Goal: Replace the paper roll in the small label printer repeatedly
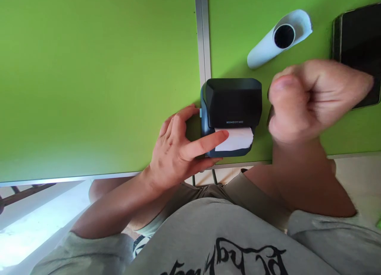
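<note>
A small black label printer (233,104) stands on the green table close to its front edge. White paper (238,139) sticks out of its front and has an uneven right end. My left hand (184,148) is at the printer's left side, fingers apart, with one fingertip lying on the paper and others by the casing. Right of the printer, my right hand (300,102) is raised with its fingers curled in and slightly blurred; whether anything is inside it is hidden. Beyond the printer lies a white paper roll (263,50) with a dark opening and a loose flap.
A dark phone-like device (361,37) lies at the far right, partly behind my right wrist. A metal seam (203,33) runs across the green table (98,80) behind the printer. The table's metal front edge passes just below the printer, above my lap.
</note>
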A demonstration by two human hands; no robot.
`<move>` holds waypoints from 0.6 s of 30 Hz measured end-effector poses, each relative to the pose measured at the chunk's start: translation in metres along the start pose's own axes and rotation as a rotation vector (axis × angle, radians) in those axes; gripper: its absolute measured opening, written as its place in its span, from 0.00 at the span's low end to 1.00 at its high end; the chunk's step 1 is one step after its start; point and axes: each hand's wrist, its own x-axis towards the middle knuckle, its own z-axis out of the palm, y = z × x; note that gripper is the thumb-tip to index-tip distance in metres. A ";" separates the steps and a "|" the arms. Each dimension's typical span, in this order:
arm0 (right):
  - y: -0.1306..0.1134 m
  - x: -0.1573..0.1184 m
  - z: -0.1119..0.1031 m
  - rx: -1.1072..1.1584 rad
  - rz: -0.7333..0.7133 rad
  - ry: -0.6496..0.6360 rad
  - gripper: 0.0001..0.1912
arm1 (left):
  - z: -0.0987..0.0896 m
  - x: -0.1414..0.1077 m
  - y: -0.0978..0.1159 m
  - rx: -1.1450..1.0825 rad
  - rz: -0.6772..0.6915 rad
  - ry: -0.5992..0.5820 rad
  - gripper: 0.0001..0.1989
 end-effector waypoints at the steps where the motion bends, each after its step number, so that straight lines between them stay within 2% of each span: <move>1: -0.002 0.000 0.002 0.004 -0.031 0.029 0.29 | 0.001 0.000 0.000 0.001 0.004 0.014 0.33; 5: -0.005 0.000 0.010 0.010 -0.089 -0.076 0.28 | 0.002 0.002 0.001 0.055 -0.001 0.032 0.37; 9: -0.001 0.002 0.010 0.001 -0.132 -0.104 0.28 | 0.001 0.004 0.003 0.082 -0.014 0.006 0.35; 18: -0.001 0.004 0.002 -0.009 -0.074 -0.221 0.29 | 0.001 0.004 0.003 0.086 -0.014 0.009 0.35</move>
